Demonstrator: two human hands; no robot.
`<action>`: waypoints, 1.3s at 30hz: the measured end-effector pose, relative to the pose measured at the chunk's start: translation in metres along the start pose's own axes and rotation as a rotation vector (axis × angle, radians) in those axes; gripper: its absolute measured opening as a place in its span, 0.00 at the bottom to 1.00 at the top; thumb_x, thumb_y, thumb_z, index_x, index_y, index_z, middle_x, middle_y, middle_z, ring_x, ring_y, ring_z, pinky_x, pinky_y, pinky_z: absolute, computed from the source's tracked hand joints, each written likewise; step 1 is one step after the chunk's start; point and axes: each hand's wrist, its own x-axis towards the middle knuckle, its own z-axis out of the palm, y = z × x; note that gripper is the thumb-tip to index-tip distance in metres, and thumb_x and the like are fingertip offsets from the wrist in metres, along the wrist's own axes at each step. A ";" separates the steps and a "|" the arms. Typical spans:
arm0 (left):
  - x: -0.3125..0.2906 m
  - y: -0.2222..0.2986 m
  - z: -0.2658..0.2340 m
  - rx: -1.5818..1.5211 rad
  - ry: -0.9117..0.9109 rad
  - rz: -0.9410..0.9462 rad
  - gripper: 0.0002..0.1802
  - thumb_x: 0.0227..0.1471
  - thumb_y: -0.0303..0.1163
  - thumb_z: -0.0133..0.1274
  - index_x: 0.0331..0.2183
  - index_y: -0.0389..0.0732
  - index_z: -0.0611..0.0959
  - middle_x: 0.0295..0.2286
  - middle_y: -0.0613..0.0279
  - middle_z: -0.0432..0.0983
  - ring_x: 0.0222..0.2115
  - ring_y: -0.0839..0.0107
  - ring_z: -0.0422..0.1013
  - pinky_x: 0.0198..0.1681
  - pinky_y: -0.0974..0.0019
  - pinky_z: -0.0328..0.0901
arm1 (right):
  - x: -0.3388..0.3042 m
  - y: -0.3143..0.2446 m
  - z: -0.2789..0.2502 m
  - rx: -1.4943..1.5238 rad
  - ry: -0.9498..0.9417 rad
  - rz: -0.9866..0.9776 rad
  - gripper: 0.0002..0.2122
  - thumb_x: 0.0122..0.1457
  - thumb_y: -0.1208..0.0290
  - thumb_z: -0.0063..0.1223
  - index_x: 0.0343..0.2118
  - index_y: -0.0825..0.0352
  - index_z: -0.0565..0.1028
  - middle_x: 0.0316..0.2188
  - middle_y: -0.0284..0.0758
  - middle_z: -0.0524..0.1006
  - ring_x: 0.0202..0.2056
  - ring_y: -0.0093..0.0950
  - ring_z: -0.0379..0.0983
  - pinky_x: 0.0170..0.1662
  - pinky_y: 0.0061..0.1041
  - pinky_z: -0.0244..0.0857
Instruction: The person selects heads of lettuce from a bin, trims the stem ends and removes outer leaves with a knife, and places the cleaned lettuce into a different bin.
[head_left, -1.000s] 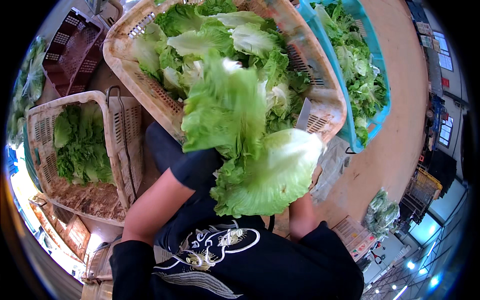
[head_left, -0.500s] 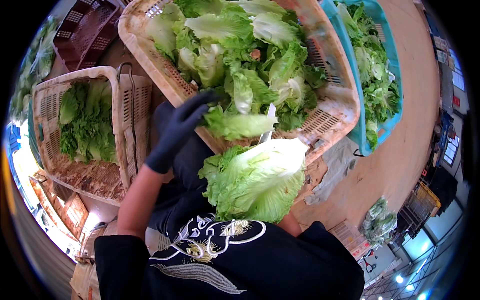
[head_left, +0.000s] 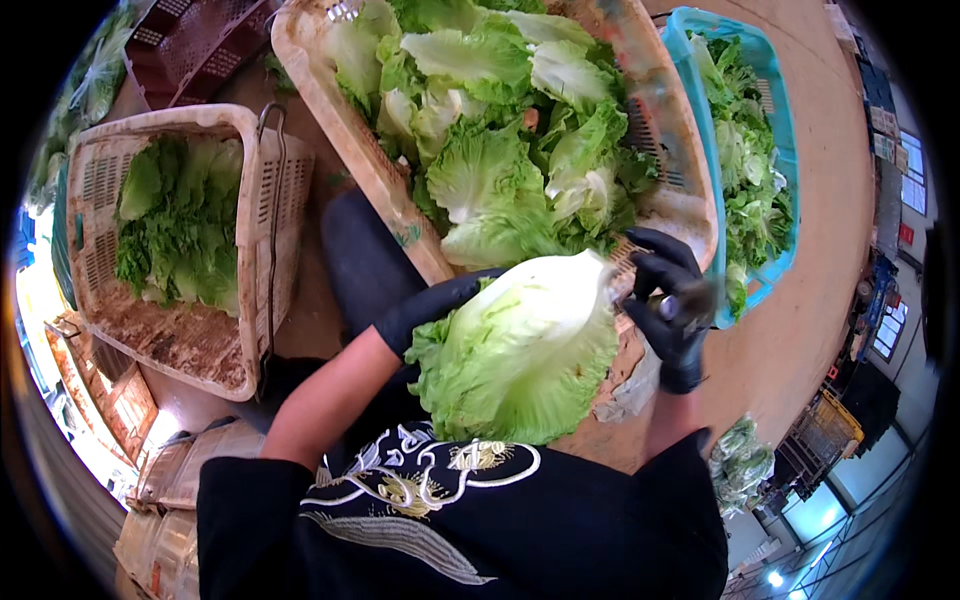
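A pale green head of lettuce lies across my lap, its white stem end pointing up and to the right. My gloved left hand grips it at the upper left, with the fingertips partly behind the leaves. Beside the stem end, my gloved right hand is curled around a knife; its dark handle shows blurred and I cannot make out the blade. Just beyond the lettuce stands a large dirty cream basket full of loose lettuce leaves.
A smaller cream crate with a wire handle, at the left, contains stacked lettuce. To the right is a turquoise basket of leaves. A maroon crate stands at the far left, and bagged greens lie at the lower right.
My left hand has come down from the large basket's edge onto the lettuce. A loose leaf now lies in that basket. My right hand and the knife have moved out to the right of the stem.
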 end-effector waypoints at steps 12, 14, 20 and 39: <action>-0.011 0.006 -0.008 -0.226 0.000 -0.088 0.37 0.42 0.42 0.53 0.51 0.38 0.60 0.48 0.55 0.60 0.46 0.66 0.61 0.51 0.64 0.55 | 0.062 0.032 0.010 0.502 -0.233 0.344 0.08 0.45 0.78 0.54 0.30 0.68 0.70 0.23 0.33 0.70 0.23 0.23 0.68 0.25 0.21 0.62; -0.027 0.013 0.009 -0.052 0.052 -0.052 0.33 0.45 0.41 0.50 0.51 0.37 0.61 0.47 0.54 0.61 0.47 0.65 0.61 0.51 0.62 0.56 | 0.056 0.049 0.011 0.693 0.156 0.589 0.11 0.46 0.77 0.52 0.35 0.67 0.69 0.18 0.30 0.68 0.18 0.19 0.65 0.18 0.18 0.59; -0.029 0.017 -0.016 -0.242 0.152 0.024 0.35 0.42 0.40 0.52 0.51 0.37 0.61 0.46 0.54 0.62 0.45 0.63 0.63 0.49 0.62 0.58 | 0.019 0.112 -0.011 -0.114 0.184 0.593 0.12 0.46 0.66 0.56 0.31 0.70 0.73 0.19 0.29 0.71 0.14 0.13 0.59 0.16 0.14 0.54; -0.025 0.096 0.072 0.426 0.181 0.426 0.35 0.49 0.46 0.43 0.54 0.38 0.55 0.51 0.57 0.55 0.51 0.66 0.55 0.52 0.62 0.51 | -0.053 0.052 0.107 0.748 0.114 0.748 0.18 0.53 0.66 0.44 0.45 0.70 0.64 0.38 0.35 0.70 0.37 0.24 0.68 0.39 0.25 0.64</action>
